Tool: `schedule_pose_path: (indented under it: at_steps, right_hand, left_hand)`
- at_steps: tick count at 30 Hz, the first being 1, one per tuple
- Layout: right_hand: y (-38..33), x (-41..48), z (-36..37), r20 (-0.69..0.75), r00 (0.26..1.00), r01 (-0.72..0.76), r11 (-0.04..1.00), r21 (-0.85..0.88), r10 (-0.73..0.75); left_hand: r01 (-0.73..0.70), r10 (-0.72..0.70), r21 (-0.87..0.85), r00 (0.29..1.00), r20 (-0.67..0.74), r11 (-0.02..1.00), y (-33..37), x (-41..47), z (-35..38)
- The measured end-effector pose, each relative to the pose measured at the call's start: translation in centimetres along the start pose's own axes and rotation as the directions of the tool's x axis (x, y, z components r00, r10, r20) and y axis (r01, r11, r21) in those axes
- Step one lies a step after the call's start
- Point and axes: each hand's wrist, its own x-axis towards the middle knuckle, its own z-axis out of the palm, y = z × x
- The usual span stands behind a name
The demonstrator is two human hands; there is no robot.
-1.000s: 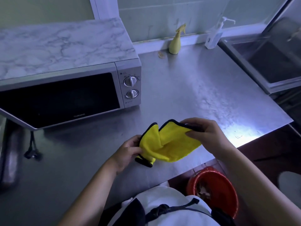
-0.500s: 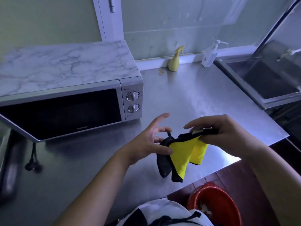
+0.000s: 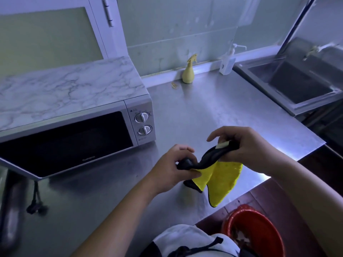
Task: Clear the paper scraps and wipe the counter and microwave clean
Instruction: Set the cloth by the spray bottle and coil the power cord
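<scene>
**Cloth in both hands, being readied for wiping**

Steel counter (image 3: 213, 112) fills most of the view, looks free of paper scraps apart from a small yellowish bit (image 3: 174, 85) by the back wall, too small to tell what it is. Microwave (image 3: 74, 127) sits at the left on the counter, marble-pattern top, dark door, two knobs on the right panel. Sink (image 3: 297, 84) at far right. Red bucket (image 3: 254, 230) on the floor below the counter edge, some debris inside, could be the scraps but can't confirm. Yellow spray bottle (image 3: 189, 73) and white pump bottle (image 3: 227, 64) stand against the back wall, well apart from the hands.

Cloth (image 3: 222, 179), yellow face with dark backing, hangs in the air above the front edge of the counter, not touching it. Right hand (image 3: 243, 145) pinches the upper dark edge near a small white tag. Left hand (image 3: 174, 164) grips the other end, fingers closed on a bunched corner. Cloth droops between them, half twisted.

Judgement: step is folding the cloth into a pad. To do it well: untwist, fold flat with yellow side out, make a palm-sized pad, then press flat on the counter and wipe in overlapping strokes. Keep loose corners tucked so they don't drag. Cord (image 3: 36, 203) hanging under the microwave could snag a loose edge.
</scene>
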Motion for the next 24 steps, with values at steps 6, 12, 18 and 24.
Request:
schedule_pose_path:
  at_steps: [6,12,18,24]
  right_hand:
    - [0.3,0.2,-0.4,0.007,1.000,-0.027,1.000,0.000,0.027]
    - [0.6,0.7,-0.6,0.116,0.991,-0.058,0.992,-0.114,0.071]
    - [0.9,1.0,-0.8,0.235,0.961,-0.088,0.968,-0.237,0.145]
    - [1.8,2.7,-0.5,-0.044,0.991,-0.129,0.983,-0.133,0.124]
  left_hand:
    - [-0.057,0.008,-0.266,0.983,-0.183,0.962,0.3,0.1,-1.9]
    - [-0.102,0.010,-0.358,0.968,-0.251,0.928,0.7,-0.8,-3.3]
    - [0.034,-0.070,-0.219,0.985,-0.159,0.975,0.6,-1.8,-6.3]
    - [0.085,-0.062,0.126,0.982,-0.176,0.988,1.1,-2.2,-7.3]
